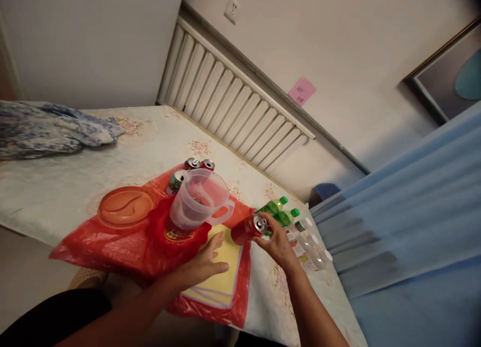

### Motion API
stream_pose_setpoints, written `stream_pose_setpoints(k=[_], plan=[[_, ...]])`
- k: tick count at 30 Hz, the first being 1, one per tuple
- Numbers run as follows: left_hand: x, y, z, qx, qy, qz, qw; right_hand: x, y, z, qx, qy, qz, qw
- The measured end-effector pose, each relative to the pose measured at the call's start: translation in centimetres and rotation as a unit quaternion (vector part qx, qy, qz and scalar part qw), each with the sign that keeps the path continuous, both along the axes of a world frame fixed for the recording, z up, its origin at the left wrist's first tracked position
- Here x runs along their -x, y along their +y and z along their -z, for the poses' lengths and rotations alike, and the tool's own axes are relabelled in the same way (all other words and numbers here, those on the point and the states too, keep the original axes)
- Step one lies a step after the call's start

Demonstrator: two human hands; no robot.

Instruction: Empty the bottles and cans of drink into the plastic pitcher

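My right hand (276,242) grips a red drink can (247,229), tilted on its side with its silver top facing right, just right of a clear plastic pitcher (197,199). My left hand (205,259) lies flat with fingers spread on a yellow pad (225,274) that rests on a red plastic bag (124,244). Three more cans (191,166) stand behind the pitcher. An orange lid (126,206) lies on the bag to the left.
Two green bottles (280,212) and several clear bottles (311,247) lie beyond my right hand near the table edge. Crumpled blue patterned cloth (48,129) sits far left. A radiator (233,101) lines the wall; blue fabric (413,212) fills the right side.
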State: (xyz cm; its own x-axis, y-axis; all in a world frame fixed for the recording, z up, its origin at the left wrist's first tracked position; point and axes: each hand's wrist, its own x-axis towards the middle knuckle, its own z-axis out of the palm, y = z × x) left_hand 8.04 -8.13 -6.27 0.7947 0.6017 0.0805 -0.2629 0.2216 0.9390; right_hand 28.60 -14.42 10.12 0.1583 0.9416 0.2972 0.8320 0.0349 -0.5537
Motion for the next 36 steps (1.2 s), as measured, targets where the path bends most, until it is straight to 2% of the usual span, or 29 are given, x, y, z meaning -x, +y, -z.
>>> stream_pose_setpoints(k=[5, 9, 13, 16, 19, 21, 23, 25, 28, 31, 36], plan=[[0.9, -0.2, -2.4, -0.090, 0.004, -0.030, 0.995, 3.0, -2.0, -0.5, 0.062, 0.007, -0.051, 0.997], [2.1, -0.2, -4.6, -0.106, -0.016, -0.003, 0.994, 5.3, -2.4, -0.8, 0.093, 0.015, -0.097, 0.991], [3.1, -0.2, -6.0, -0.110, 0.010, -0.006, 0.994, 6.5, -2.1, -1.0, 0.115, 0.050, -0.116, 0.985], [3.7, -0.2, -6.3, -0.076, 0.039, 0.006, 0.996, 6.0, -1.3, -0.9, 0.125, 0.159, -0.127, 0.971], [4.2, -0.1, -6.4, -0.070, 0.057, 0.008, 0.996, 5.1, 0.4, -0.3, 0.057, 0.269, -0.084, 0.958], [4.6, -0.2, -6.4, -0.079, 0.066, 0.007, 0.995, 4.9, 1.9, 0.2, 0.001, 0.287, -0.038, 0.957], [4.9, -0.2, -6.4, -0.091, 0.076, 0.006, 0.993, 5.3, 3.5, 0.8, -0.025, 0.281, -0.019, 0.959], [5.2, -0.2, -6.3, -0.103, 0.086, 0.009, 0.991, 6.0, 4.9, 1.4, -0.019, 0.271, -0.035, 0.962], [5.6, -0.1, -6.1, -0.105, 0.096, 0.023, 0.990, 7.3, 6.7, 2.2, 0.017, 0.248, -0.096, 0.964], [6.0, 0.0, -5.9, -0.113, 0.103, 0.029, 0.988, 8.6, 8.1, 3.2, 0.022, 0.307, -0.134, 0.942], [6.7, 0.2, -6.3, -0.134, 0.115, 0.049, 0.983, 10.5, 9.9, 3.7, -0.015, 0.415, -0.090, 0.905]])
